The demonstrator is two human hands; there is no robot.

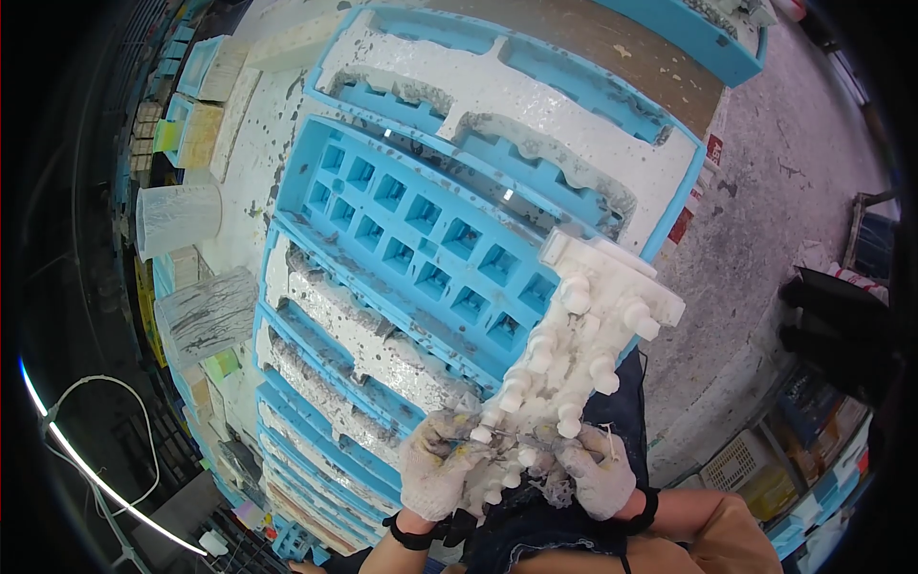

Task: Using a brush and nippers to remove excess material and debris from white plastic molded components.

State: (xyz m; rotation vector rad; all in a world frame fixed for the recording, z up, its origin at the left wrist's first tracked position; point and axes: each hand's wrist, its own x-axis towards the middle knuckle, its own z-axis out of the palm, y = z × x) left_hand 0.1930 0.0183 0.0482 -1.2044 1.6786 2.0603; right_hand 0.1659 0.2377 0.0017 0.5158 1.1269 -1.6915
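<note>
Knobby piece (583,349), all white: where's it sitting, exactly?

Right in front of the person, near end by their body. It slants up to the right, and the wide far end overlaps the right end of a blue tray (316,158) with two rows of square pockets, at least from this angle. Can't tell if they touch.

And the hands?

Both in pale, grubby gloves, one each side of the near end. Left hand (440,464) has its fingers bent in, right hand (595,469) is curled too. Honestly can't tell what either is pinching, too cluttered in there.

What else is around?

White-filled tray (674,182) just beyond the pocketed one, more of them stacked up on the near side. Clear tub (179,220) and a streaky grey block (206,311) off left on the bench (251,182).
</note>
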